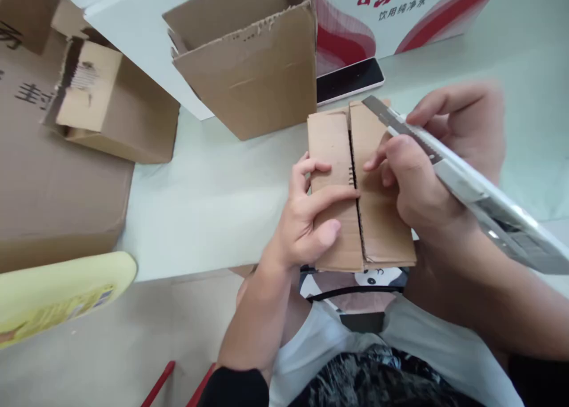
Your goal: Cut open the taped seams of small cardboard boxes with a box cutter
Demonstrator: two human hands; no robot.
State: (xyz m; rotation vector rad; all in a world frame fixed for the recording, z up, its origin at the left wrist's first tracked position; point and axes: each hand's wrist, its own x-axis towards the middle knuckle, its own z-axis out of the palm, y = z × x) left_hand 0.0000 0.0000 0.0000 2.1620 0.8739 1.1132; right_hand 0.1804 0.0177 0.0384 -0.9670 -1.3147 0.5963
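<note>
White carton (pixel 402 32): black print "饮用纯净水", cropped red characters above. Brown cardboard box (pixel 386 235) at near edge of tabletop (pixel 213 199); flaps (pixel 331 137) meet along a dark line, small marks beside it. Left hand (pixel 304 223) loosely spread on top; right hand (pixel 422 185) closed round silver cutter (pixel 484 199).

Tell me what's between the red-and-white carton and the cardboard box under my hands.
A flat, black-faced device, apparently a phone, lies between the carton and box in the head view.

Silver utility knife (pixel 493 208) in my right hand (pixel 429 188).
My left hand (pixel 303 217) lay across a brown cardboard box (pixel 386 232).
</note>
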